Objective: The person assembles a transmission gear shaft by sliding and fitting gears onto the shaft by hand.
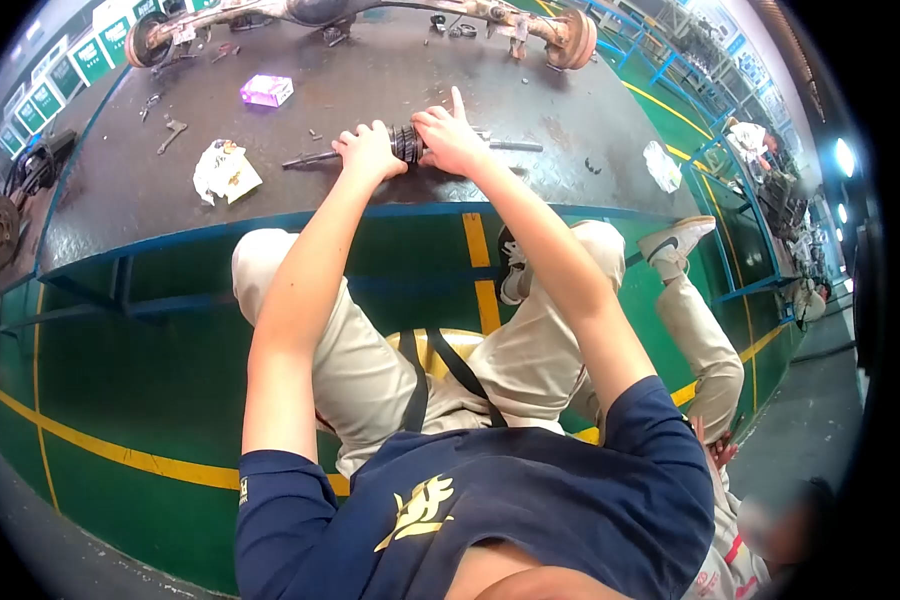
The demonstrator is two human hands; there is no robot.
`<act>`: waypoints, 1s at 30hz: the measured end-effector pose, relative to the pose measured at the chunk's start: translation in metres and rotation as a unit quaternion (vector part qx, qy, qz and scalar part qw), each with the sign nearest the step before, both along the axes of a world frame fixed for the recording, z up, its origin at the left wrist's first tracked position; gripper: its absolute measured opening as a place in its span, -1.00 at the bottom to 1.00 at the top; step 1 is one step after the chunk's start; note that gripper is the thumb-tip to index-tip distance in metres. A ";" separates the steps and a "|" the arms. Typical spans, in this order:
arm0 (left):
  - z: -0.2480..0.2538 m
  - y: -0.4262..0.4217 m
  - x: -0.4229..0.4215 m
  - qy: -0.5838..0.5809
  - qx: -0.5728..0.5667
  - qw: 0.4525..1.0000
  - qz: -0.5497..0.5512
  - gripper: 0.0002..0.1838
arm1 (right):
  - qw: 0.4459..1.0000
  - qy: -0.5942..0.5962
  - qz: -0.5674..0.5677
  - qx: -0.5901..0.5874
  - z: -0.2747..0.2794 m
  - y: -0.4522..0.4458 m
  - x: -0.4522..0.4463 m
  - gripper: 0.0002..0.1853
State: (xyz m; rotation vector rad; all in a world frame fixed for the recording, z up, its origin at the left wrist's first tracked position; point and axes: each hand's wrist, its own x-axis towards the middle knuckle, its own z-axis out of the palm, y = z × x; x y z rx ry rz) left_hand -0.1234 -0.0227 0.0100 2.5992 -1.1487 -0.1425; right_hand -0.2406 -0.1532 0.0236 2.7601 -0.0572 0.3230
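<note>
Far side of the bench (310, 110): a rusty axle assembly (320, 12) lies across it. A pink box (267, 92) sits near it, left of centre; crumpled wrapping (226, 173) lies near left, a white wrapper (662, 167) at right. The geared shaft (407, 144) lies crosswise at the near-centre, its ends projecting beyond both hands. Fingers of the left hand (368, 152) and right hand (450, 141) grasp its gear section from either side, right index finger extended; thumb contact appears partly hidden.

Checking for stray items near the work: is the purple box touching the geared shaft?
No, the purple box lies apart from the geared shaft, with bare dark tabletop between them.
</note>
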 end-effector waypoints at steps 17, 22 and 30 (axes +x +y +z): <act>-0.010 -0.014 -0.012 -0.035 0.004 0.996 0.086 -0.12 | 0.983 -0.014 -0.144 0.116 -0.015 0.003 0.031 -0.65; 0.002 0.000 -0.018 0.020 -0.007 0.998 0.055 -0.01 | 0.971 0.045 -0.156 0.176 -0.001 0.003 0.020 -0.46; -0.001 -0.005 -0.016 0.033 -0.071 0.995 0.065 0.04 | 0.953 0.126 -0.184 0.204 0.023 0.025 -0.002 -0.19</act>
